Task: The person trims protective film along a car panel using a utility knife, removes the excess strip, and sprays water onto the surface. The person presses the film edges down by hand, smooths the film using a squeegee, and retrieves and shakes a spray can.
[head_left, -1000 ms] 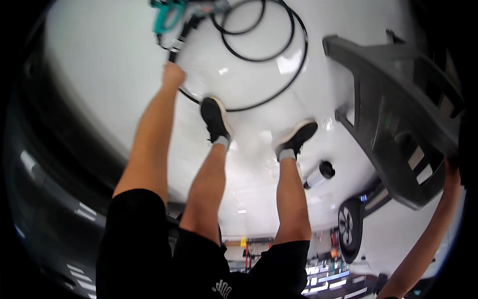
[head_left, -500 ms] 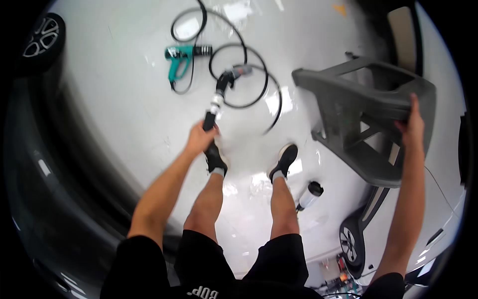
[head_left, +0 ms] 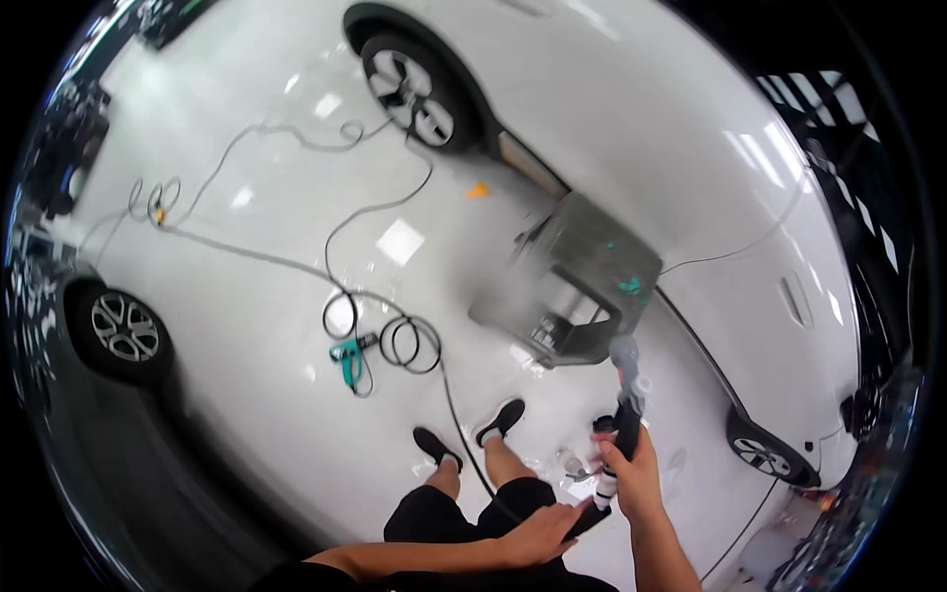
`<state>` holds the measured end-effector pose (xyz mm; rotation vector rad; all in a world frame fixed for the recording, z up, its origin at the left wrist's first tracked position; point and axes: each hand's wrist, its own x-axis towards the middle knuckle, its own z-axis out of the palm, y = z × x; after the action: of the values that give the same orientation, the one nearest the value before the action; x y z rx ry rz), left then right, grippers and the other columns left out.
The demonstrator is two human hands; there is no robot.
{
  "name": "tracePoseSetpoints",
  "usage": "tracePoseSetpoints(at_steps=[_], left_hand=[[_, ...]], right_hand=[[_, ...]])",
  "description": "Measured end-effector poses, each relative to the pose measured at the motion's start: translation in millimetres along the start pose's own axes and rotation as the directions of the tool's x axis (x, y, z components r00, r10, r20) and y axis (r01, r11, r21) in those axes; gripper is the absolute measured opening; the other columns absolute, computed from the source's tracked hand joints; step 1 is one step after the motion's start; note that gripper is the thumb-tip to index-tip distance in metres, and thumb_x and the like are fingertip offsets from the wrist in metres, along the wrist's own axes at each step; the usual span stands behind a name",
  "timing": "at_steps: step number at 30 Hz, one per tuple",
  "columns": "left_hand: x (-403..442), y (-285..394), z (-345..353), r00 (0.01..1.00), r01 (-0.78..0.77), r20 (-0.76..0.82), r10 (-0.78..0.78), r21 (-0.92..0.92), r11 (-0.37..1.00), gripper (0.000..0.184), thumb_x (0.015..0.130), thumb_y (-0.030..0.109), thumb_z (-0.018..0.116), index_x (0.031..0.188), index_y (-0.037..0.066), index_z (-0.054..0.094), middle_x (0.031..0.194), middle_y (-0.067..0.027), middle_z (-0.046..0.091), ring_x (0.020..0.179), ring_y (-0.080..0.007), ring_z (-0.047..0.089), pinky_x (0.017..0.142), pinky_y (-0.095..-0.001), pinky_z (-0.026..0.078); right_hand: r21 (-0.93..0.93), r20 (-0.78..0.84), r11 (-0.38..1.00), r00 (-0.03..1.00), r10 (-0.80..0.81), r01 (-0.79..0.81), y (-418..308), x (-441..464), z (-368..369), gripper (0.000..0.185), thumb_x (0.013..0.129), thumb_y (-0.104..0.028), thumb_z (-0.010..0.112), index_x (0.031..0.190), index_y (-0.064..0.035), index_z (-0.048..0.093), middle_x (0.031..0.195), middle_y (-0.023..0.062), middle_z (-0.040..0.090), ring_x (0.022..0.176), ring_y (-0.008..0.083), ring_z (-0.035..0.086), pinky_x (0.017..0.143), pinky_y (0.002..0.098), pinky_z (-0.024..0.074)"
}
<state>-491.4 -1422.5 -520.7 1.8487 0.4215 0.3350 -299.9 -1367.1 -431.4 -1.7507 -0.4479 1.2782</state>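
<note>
My right hand (head_left: 636, 469) is closed around the dark middle of a hose-fed spray gun (head_left: 628, 424) with white bands and a grey nozzle. The nozzle points up and away, toward a grey plastic step stool (head_left: 617, 259). My left hand (head_left: 543, 533) grips the gun's lower black end, close to my shorts. Beside the white car, the stool rests on the floor, apart from both hands. A pale haze blurs its left side. A clear bottle (head_left: 571, 462) lies on the floor left of my right hand.
A white car (head_left: 681, 128) runs along the right and a dark car (head_left: 109, 454) along the left. A teal heat gun (head_left: 349, 363) lies on the floor near a coiled black hose (head_left: 437, 347). The hose passes my shoes. An orange piece (head_left: 478, 190) lies farther off.
My right hand has let go of the stool, which now rests beside the white car. It has taken hold of the spray gun, while my left hand has moved right with it. The view has turned.
</note>
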Motion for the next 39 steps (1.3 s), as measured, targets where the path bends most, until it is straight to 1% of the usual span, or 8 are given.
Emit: tracePoseSetpoints(at_steps=[3,6,10,12,20,27,35,39], left_hand=[[53.1,40.0,-23.1,0.961,-0.145,0.255,0.107,0.134,0.98,0.087,0.091,0.022,0.071,0.16,0.0,0.023,0.13,-0.0212,0.053,0.12,-0.0369,0.056,0.1,-0.0408,0.048],[83.6,17.3,-62.4,0.932,-0.176,0.357,0.06,0.302,0.937,0.073,0.09,0.02,0.072,0.153,0.005,0.039,0.144,-0.0225,0.047,0.125,-0.0389,0.056,0.104,-0.0452,0.05],[122.1,29.9,-159.4,0.973,0.105,0.126,-0.193,0.502,0.859,0.055,0.089,0.014,0.071,0.139,0.0,0.053,0.143,-0.0205,0.05,0.128,-0.0386,0.054,0.108,-0.043,0.047],[128.6,44.7,-204.2,0.971,0.226,-0.072,-0.229,0.589,0.776,0.056,0.087,0.013,0.072,0.138,0.002,0.053,0.143,-0.0217,0.049,0.127,-0.0405,0.056,0.106,-0.0457,0.049],[176.4,61.0,-347.3,0.894,0.385,-0.419,-0.161,0.532,0.754,0.06,0.085,-0.002,0.07,0.141,0.002,0.048,0.135,-0.0193,0.05,0.114,-0.0353,0.059,0.096,-0.0418,0.052],[426.3,60.3,-479.0,0.853,0.079,-0.394,0.342,0.746,0.662,0.054,0.087,-0.003,0.068,0.138,0.002,0.051,0.129,-0.0156,0.057,0.101,-0.0278,0.058,0.086,-0.0385,0.05],[825.9,357.2,-605.7,0.419,-0.355,-0.142,0.897,0.883,0.306,0.032,0.089,0.005,0.068,0.12,0.003,0.061,0.117,-0.0116,0.062,0.108,-0.0294,0.059,0.094,-0.0384,0.049],[961.0,456.4,-630.3,0.408,-0.395,-0.123,0.905,0.87,0.296,0.022,0.091,0.01,0.067,0.113,0.007,0.065,0.11,-0.0074,0.064,0.104,-0.028,0.061,0.092,-0.0395,0.049]], right_hand=[[0.113,-0.274,0.988,0.959,-0.069,0.103,-1.2,-10.3,-77.0,0.022,0.102,-0.021,0.065,0.107,-0.0029,0.055,0.068,0.0051,0.059,0.049,0.0133,0.054,0.047,0.0301,0.0476],[-0.02,-0.394,0.977,0.897,-0.201,0.21,22.9,-10.6,-121.3,0.021,0.102,-0.023,0.064,0.105,-0.0029,0.056,0.064,0.0029,0.056,0.048,0.0129,0.053,0.047,0.0295,0.0463],[-0.58,-0.345,0.773,0.783,-0.518,0.257,52.4,-3.5,-172.2,0.037,0.093,-0.031,0.074,0.118,-0.0053,0.064,0.075,0.0144,0.07,0.064,0.0275,0.069,0.063,0.0391,0.0547],[-0.701,-0.313,0.707,0.85,-0.424,0.094,58.5,1.8,-177.9,0.046,0.09,-0.039,0.075,0.126,-0.0135,0.064,0.086,0.0199,0.074,0.079,0.0392,0.073,0.072,0.0463,0.056],[-0.687,-0.423,0.701,0.89,-0.172,-0.191,116.5,72.5,-173.3,0.049,0.089,-0.049,0.07,0.127,-0.0181,0.062,0.091,0.0198,0.075,0.086,0.0419,0.072,0.075,0.0531,0.0552],[-0.632,-0.588,0.617,0.809,0.012,-0.469,125.3,144.6,-213.6,0.045,0.092,-0.05,0.065,0.121,-0.015,0.062,0.088,0.0214,0.074,0.085,0.0441,0.072,0.075,0.0564,0.0557],[-0.479,-0.753,0.64,0.656,0.052,-0.6,-70.5,101.0,-248.5,0.048,0.086,-0.042,0.073,0.124,-0.014,0.063,0.09,0.0206,0.074,0.084,0.0437,0.072,0.075,0.0545,0.0556],[-0.521,-0.777,0.671,0.619,-0.116,-0.528,-167.4,90.5,-268.2,0.049,0.083,-0.034,0.076,0.126,-0.0145,0.063,0.087,0.0197,0.073,0.081,0.0425,0.071,0.072,0.0523,0.0558]])
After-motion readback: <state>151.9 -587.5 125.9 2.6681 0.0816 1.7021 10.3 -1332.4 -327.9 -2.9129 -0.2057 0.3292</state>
